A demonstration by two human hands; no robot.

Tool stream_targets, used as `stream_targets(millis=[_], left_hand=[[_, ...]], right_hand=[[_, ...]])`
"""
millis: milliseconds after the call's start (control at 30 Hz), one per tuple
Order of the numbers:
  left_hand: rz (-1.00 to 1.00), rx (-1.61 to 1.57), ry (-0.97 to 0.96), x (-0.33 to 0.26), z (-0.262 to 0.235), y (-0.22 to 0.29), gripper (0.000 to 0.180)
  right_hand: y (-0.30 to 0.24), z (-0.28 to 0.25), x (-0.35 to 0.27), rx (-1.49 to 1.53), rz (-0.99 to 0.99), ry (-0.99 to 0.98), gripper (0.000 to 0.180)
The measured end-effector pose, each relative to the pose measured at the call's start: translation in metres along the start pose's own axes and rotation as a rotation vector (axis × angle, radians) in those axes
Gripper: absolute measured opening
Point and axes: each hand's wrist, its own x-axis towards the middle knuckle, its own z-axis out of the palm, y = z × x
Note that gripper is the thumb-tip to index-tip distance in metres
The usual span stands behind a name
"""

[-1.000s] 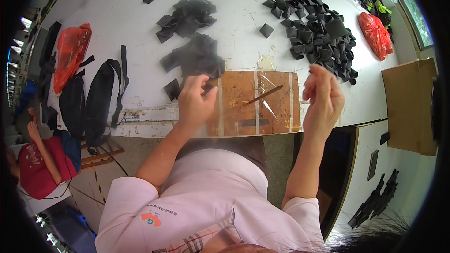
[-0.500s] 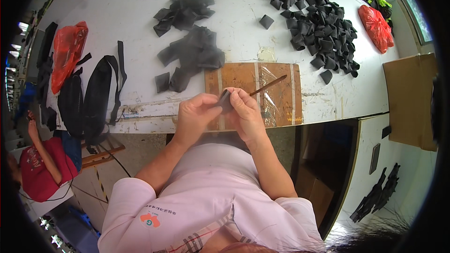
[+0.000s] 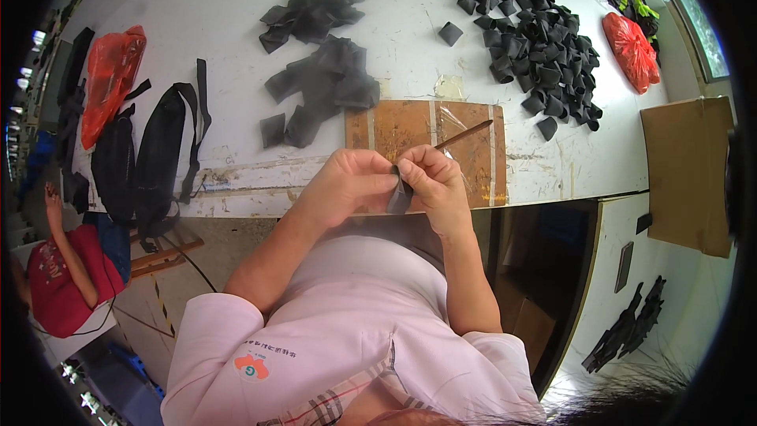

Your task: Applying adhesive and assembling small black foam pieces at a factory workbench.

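Just above the table's front edge, my left hand [image 3: 343, 183] and my right hand [image 3: 439, 188] meet at a small black fabric piece [image 3: 400, 199]. Thumb and fingers of both hands pinch its upper end, while the rest hangs below them. From behind my right fingers a thin brown stick [image 3: 467, 134] sticks out to the upper right, seemingly tucked in that hand; its lower end is hidden. Under and beyond the hands lies a brown board [image 3: 402, 126] with strips of tape. Beyond my left hand sits a heap of black fabric pieces [image 3: 327, 71].
A larger pile of black fabric pieces [image 3: 544, 47] covers the back right, near a red plastic bag [image 3: 631, 54]. On the left are black straps [image 3: 162, 150] and another red bag [image 3: 114, 79]. A cardboard box [image 3: 688, 173] stands right. A seated person [image 3: 67, 276] is at far left.
Both hands have shifted slightly right. The black piece has turned and now hangs below the fingertips instead of rising between them. The brown stick has moved along with my right hand.
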Motion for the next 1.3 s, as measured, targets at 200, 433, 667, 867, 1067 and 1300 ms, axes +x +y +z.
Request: stream_targets(millis=[200, 433, 667, 867, 1067, 1300], left_hand=[[0.311, 0.447, 0.278, -0.004, 0.021, -0.011, 0.002], [0.970, 0.974, 0.638, 0.004, 0.029, -0.028, 0.005], [0.625, 0.183, 0.238, -0.018, 0.045, 0.030, 0.016], [0.534, 0.503, 0.287, 0.001, 0.045, -0.012, 0.018], [0.807, 0.784, 0.539, 0.009, 0.046, -0.025, 0.002], [0.094, -0.300, -0.015, -0.002, 0.042, 0.018, 0.011]], right_hand=[[-0.001, 0.032, -0.024, -1.055, -0.618, 0.401, 0.016], [0.011, 0.025, -0.013, -1.347, -0.762, 0.487, 0.009], [0.002, 0.014, -0.023, -0.785, -0.646, 0.553, 0.003], [-0.003, 0.022, -0.030, -0.961, -0.742, 0.530, 0.007], [0.001, 0.021, -0.023, -1.269, -0.910, 0.541, 0.011], [-0.011, 0.006, -0.024, -0.754, -0.639, 0.396, 0.005]])
